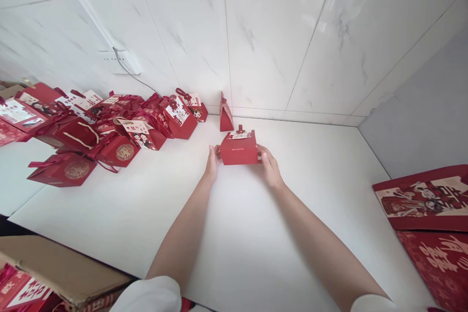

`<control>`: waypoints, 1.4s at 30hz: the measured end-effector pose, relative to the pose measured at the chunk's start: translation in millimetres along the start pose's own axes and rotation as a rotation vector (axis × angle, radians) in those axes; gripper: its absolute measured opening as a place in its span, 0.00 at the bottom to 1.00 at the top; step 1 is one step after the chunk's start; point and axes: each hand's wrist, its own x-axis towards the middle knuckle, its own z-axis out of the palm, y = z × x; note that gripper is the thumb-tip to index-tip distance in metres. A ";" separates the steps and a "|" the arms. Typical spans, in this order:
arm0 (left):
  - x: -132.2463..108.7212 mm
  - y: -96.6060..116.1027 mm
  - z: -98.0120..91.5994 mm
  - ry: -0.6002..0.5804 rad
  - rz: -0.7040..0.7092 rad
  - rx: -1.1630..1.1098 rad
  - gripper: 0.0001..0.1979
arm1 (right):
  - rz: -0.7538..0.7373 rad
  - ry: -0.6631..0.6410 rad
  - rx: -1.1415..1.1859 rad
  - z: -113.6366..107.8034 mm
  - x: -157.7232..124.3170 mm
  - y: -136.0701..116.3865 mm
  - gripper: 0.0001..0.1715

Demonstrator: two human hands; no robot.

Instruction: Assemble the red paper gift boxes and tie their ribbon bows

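A wall of white tiles (263,34) with thin grey veins stands behind a white table (234,243), and on the left part of this wall there is a socket panel (122,62) with a grey cable (135,78) hanging from it. On the table, around its middle and toward the wall, is a small red box (239,152), with pale printing on its front side and a dark red loop (240,129) on its top. The person's left hand (213,163) is at the left end of this box, with the thumb pointing up and the fingers bent against the side. The right hand (270,168) closes on the right end, its thumb near the front edge. So the box is held between both hands; whether its bottom touches the table, I cannot tell. Behind it, slightly to the left, a narrow red box (225,114) stands upright near the wall. On the left side many red gift boxes (76,169) are crowded together, some with ribbons or rope handles. An open cardboard carton (69,268) with red packages is at the lower left, and red printed packages (424,200) are at the right edge.
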 end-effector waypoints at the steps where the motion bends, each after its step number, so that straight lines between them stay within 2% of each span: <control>1: -0.3 0.9 -0.7 -0.011 -0.017 -0.020 0.36 | -0.008 0.004 0.002 -0.2 -0.3 -0.2 0.32; 6: -7.0 8.0 2.8 -0.055 -0.025 -0.008 0.26 | -0.081 -0.004 -0.023 1.7 0.1 -1.8 0.29; 11: -11.2 13.1 7.3 -0.034 0.069 0.055 0.20 | 0.029 -0.047 0.060 5.8 1.6 -0.2 0.26; 15: -7.7 10.5 3.1 0.010 0.096 0.066 0.15 | 0.045 -0.057 0.120 5.6 2.8 6.5 0.24; 25: -1.9 2.8 0.4 0.012 0.146 -0.027 0.10 | 0.028 0.048 0.091 -0.9 6.0 30.3 0.17; 30: 1.4 -3.7 -1.9 0.078 0.112 -0.102 0.13 | -0.012 0.009 0.099 3.1 3.1 19.0 0.09; 35: -0.5 -3.9 1.3 0.079 0.173 -0.023 0.22 | -0.010 0.050 0.085 5.7 0.8 10.4 0.14; 38: -8.4 1.3 8.5 0.129 0.308 0.234 0.31 | -0.050 0.118 0.032 5.5 -0.2 8.9 0.22; 42: -18.0 5.5 16.2 0.211 0.600 0.596 0.40 | -0.133 0.127 -0.049 5.4 -1.9 4.7 0.25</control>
